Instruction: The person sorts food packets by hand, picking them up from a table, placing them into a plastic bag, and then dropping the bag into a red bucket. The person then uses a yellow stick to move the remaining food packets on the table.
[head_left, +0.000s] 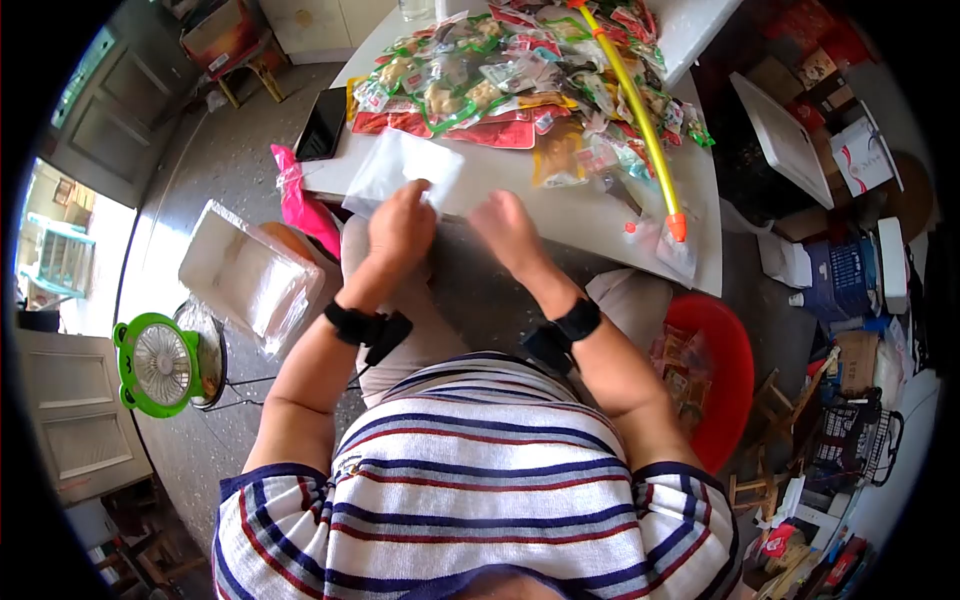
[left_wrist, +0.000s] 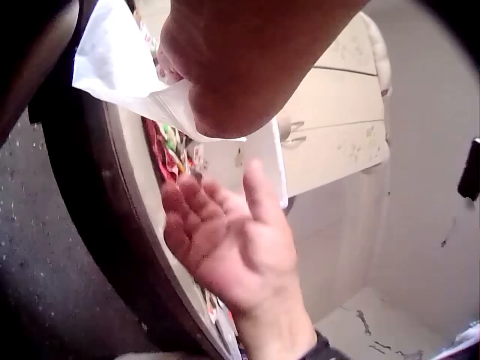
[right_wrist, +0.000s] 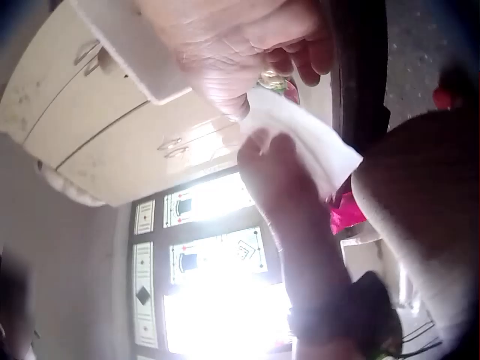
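My left hand [head_left: 402, 228] pinches the near edge of a translucent white plastic bag [head_left: 395, 165], which spreads out flat over the front edge of the table. In the right wrist view the bag [right_wrist: 304, 139] hangs out from the thumb and curled fingers of that hand. A short way to the right is my right hand [head_left: 508, 232], slightly blurred and apart from the bag. Its palm and loosely bent fingers face the left wrist camera, and nothing is in that right hand [left_wrist: 232, 240].
Piled packets of vacuum-packed food [head_left: 470, 80] cover the table's far side, with a yellow tube with orange ends [head_left: 640, 120] lying across them. A black phone-like slab [head_left: 323, 125] lies at the left edge. Beside my legs stand a foam box [head_left: 235, 265] and a red basin [head_left: 735, 400].
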